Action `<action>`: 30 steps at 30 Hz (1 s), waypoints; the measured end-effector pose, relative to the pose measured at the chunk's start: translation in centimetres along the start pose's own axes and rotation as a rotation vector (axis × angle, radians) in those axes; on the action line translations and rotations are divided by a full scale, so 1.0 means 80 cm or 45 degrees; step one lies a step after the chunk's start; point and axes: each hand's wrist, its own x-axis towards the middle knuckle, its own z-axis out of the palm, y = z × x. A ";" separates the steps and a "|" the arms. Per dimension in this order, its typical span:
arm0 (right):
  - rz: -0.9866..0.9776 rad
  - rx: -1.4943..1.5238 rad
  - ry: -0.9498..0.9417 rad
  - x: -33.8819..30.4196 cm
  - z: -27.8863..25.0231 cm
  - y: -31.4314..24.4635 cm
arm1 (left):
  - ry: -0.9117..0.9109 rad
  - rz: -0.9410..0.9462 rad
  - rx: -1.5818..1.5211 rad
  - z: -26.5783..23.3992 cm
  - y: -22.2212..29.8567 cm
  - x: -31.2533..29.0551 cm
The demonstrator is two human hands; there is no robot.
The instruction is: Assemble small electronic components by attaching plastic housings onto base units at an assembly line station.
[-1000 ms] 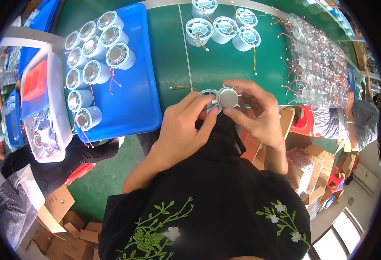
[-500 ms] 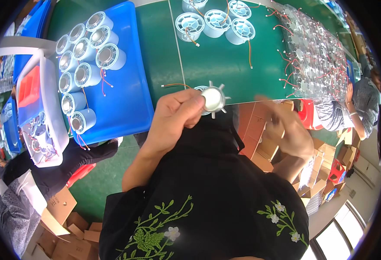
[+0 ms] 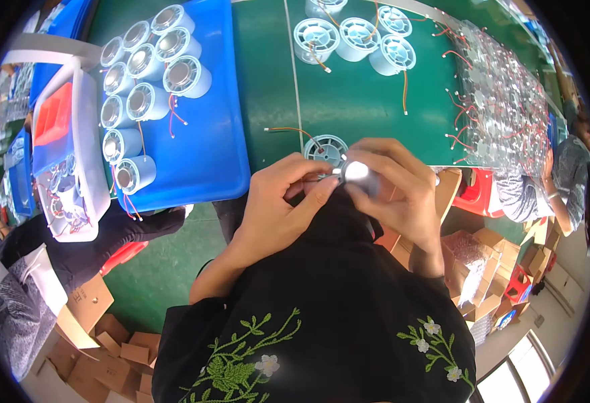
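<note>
A round silvery disc with short prongs (image 3: 357, 170) is held between my hands at the near edge of the table, its face bright with glare. My left hand (image 3: 278, 205) pinches its left side by a prong, thumb and forefinger closed. From the other side my right hand (image 3: 402, 188) curves its thumb and fingers round the disc. Just behind them a pale blue round housing (image 3: 326, 146) with a spoked top stands on the green table, a thin wire trailing left from it. My fingers partly cover the disc and the housing's front.
A blue tray (image 3: 221, 144) at the left carries several pale cups with silvery discs in them. Similar wired cups (image 3: 359, 39) stand at the far middle. Clear plastic trays (image 3: 503, 101) with wired parts are stacked at the right. A white bin (image 3: 83, 221) stands far left; people sit on both sides.
My right hand has come in from the right and closed on the disc. The disc has moved slightly right and down, and the left hand's grip has shifted to its edge. The view has shifted slightly.
</note>
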 end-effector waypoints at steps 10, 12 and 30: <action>0.270 -0.055 0.219 -0.001 0.046 -0.018 | 0.278 0.607 0.702 -0.026 -0.029 0.040; 0.374 -0.051 0.260 -0.004 0.053 -0.019 | 0.196 0.854 0.817 -0.036 -0.031 0.056; 0.018 -0.232 0.265 0.023 0.047 0.018 | 0.425 0.567 0.723 -0.015 -0.048 0.048</action>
